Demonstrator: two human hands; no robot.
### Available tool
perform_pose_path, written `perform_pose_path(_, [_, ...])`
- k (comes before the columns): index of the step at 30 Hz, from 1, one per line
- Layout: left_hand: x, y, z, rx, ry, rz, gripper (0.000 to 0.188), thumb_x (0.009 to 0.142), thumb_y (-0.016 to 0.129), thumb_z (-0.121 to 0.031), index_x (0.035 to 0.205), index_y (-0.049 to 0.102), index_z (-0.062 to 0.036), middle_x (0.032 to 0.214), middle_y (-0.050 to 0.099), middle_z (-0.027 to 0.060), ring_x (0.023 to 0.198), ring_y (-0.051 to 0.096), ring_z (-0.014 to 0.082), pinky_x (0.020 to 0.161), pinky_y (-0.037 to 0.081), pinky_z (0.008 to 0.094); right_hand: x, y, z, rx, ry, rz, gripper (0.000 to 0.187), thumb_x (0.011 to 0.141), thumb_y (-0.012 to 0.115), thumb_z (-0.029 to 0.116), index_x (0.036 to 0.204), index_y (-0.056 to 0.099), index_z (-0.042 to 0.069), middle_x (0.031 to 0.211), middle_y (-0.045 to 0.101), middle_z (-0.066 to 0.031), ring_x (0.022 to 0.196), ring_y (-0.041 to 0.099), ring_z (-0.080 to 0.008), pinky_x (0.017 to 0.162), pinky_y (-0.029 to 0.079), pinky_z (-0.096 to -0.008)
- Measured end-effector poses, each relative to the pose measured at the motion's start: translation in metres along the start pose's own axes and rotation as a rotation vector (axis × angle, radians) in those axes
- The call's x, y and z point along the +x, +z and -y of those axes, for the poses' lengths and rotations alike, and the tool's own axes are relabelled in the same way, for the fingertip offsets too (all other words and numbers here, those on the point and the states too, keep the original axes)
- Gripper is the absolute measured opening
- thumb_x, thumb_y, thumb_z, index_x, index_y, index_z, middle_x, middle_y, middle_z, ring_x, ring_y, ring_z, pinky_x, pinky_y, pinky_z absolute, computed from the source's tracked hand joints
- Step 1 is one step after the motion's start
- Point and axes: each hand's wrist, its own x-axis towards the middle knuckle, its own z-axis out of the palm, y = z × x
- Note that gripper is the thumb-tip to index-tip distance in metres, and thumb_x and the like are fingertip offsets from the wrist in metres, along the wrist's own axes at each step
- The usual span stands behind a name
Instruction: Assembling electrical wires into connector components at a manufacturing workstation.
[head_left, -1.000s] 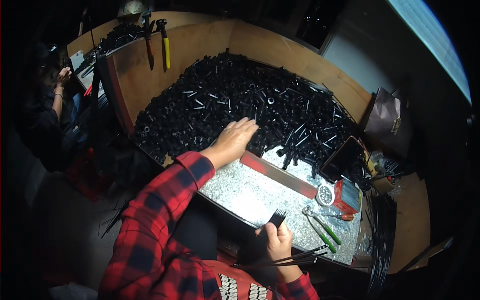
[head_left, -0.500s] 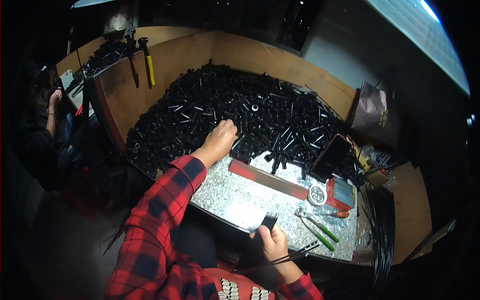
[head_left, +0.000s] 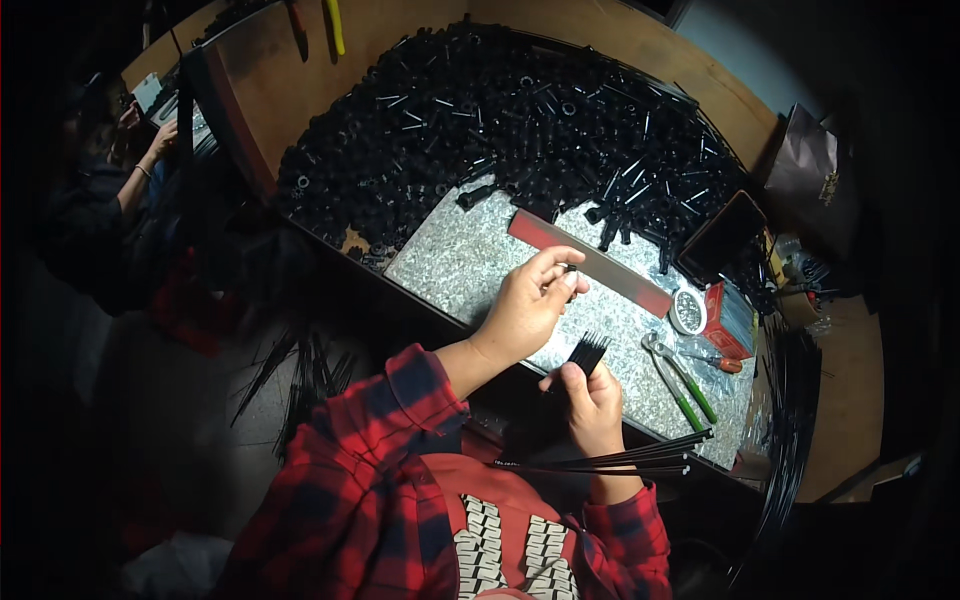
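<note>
My left hand (head_left: 528, 308) is raised over the near part of the speckled work surface (head_left: 440, 250), its thumb and fingers pinching a small black piece (head_left: 571, 268). Close by on the right, my right hand (head_left: 597, 408) is closed around a bundle of thin black cables (head_left: 588, 352). Fine wire tips stick up from the bundle's top, and the cables' other ends come out past my right wrist. Beyond both hands spreads a large heap of small black tubular parts (head_left: 500, 120). Between hands and heap lies a red and grey bar (head_left: 620, 275).
Right of the bar are a white cup of small bits (head_left: 688, 312), a red box (head_left: 728, 322), green-handled pliers (head_left: 682, 385) and a dark phone (head_left: 722, 235). More black cables (head_left: 790, 420) hang at the right edge. A co-worker's hand (head_left: 165, 138) shows at far left.
My left hand has come back from the heap toward my right hand, with a small black piece in its fingers. My right hand still grips the cables. The view has tilted downward.
</note>
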Motion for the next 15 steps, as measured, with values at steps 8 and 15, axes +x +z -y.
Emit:
perform_pose_path(8, [-0.008,0.007,-0.004,-0.161,-0.022,0.012,0.023,0.095,0.05,-0.013,0.116,0.052,-0.0038,0.095,0.062,0.0049,0.085,0.054,0.0072,0.071,0.044,0.0205,-0.006,0.001,-0.002,0.028,0.017,-0.008,0.023,0.096,0.05,0.024,0.091,0.056,0.002,0.077,0.064,-0.0058,0.069,0.056,-0.0087,0.065,0.044,-0.0227])
perform_pose_path(15, [-0.023,0.005,-0.015,-0.13,-0.084,0.109,0.032,0.086,0.061,-0.006,0.116,0.051,-0.0004,0.101,0.058,0.0069,0.089,0.056,0.0099,0.079,0.047,0.0234,-0.004,0.002,-0.003,0.016,0.02,-0.014,0.023,0.097,0.05,0.024,0.091,0.056,0.002,0.077,0.064,-0.0056,0.067,0.056,-0.0083,0.063,0.044,-0.0226])
